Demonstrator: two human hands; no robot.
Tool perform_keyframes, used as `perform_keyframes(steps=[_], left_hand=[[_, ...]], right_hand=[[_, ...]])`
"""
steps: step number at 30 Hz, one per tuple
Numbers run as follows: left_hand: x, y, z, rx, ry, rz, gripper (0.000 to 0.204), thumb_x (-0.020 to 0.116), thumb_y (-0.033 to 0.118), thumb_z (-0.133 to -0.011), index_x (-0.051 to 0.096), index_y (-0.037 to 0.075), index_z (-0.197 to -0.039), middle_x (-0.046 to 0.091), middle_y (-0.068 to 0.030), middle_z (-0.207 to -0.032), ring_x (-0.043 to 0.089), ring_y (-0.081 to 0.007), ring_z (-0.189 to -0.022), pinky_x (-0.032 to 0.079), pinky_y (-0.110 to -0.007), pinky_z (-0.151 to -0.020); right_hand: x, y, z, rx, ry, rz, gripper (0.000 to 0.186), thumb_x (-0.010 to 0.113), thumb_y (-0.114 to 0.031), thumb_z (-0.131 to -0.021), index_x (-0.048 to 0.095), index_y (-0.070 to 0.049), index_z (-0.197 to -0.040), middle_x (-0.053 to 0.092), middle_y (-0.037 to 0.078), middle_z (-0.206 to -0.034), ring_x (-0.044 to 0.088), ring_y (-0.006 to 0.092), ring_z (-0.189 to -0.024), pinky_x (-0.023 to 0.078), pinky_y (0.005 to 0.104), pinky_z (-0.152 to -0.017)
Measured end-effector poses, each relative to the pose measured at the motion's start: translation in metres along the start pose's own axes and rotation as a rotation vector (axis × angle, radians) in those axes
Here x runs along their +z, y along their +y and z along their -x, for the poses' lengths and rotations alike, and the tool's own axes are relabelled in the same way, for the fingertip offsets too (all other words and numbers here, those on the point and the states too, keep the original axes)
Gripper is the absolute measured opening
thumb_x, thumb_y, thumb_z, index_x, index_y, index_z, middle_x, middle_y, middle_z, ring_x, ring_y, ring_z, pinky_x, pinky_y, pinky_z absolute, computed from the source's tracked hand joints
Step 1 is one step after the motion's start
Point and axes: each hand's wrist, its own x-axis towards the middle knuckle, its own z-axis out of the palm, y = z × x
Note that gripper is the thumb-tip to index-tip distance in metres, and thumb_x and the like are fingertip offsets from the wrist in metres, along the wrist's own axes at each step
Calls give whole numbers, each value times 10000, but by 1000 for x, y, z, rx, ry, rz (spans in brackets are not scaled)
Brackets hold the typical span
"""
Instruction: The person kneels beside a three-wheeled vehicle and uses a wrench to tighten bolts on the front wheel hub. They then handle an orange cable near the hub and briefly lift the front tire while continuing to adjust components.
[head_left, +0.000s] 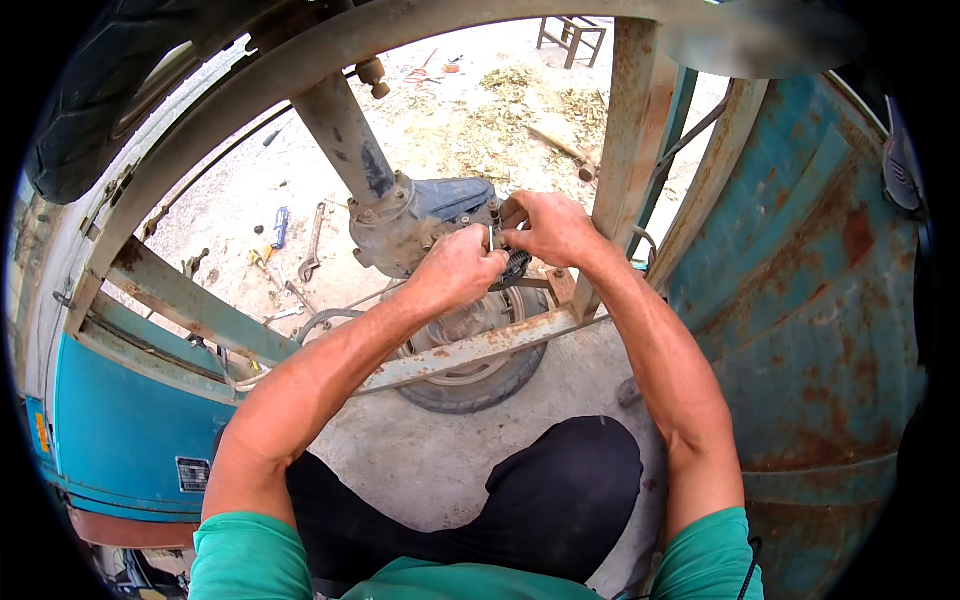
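Both my hands are at the right side of a greasy metal gear housing (385, 235), which sits at the lower end of a thick axle tube (345, 135). My left hand (462, 262) is closed, its thumb and fingers pressed together beside the housing's edge. A thin, bright metal pin (491, 238) stands upright at its fingertips. Just to the right, my right hand (552, 228) curls with its fingers pinched toward the same spot. What it grips is hidden behind the fingers. A dark, ribbed part (516, 265) shows below the two hands.
A rusty frame rail (480, 348) crosses below my hands, above a wheel (478, 390). An upright post (627, 130) stands right of them, a rusty teal panel (800, 310) further right. On the ground lie a wrench (314, 243), a blue-handled tool (280, 227) and a hammer (565, 150).
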Motion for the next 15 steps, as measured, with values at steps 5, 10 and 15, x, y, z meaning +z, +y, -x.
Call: perform_keyframes(steps=[5, 10, 15], left_hand=[[-14, 2, -1, 166, -54, -276, 300, 554, 201, -910, 570, -96, -953, 671, -317, -863, 669, -487, -835, 519, -544, -791], [-30, 16, -5, 200, -186, -535, 240, 557, 157, -904, 581, -79, -940, 682, -319, -854, 685, -479, -862, 537, -559, -789], [-31, 13, -4, 250, -149, -644, 200, 566, 123, -886, 593, -68, -938, 697, -310, -869, 695, -469, -862, 549, -555, -785]], right_hand=[[6, -1, -1, 49, 33, 82, 340, 774, -323, -829, 702, -92, -1067, 768, 81, -984, 718, 298, -970, 550, 427, -845], [9, 1, -1, 31, 55, 88, 334, 775, -319, -820, 702, -98, -1059, 766, 81, -964, 721, 306, -946, 554, 435, -830], [10, 4, 2, -24, 92, 113, 309, 756, -298, -829, 701, -110, -1069, 765, 90, -958, 722, 312, -935, 558, 437, -831]])
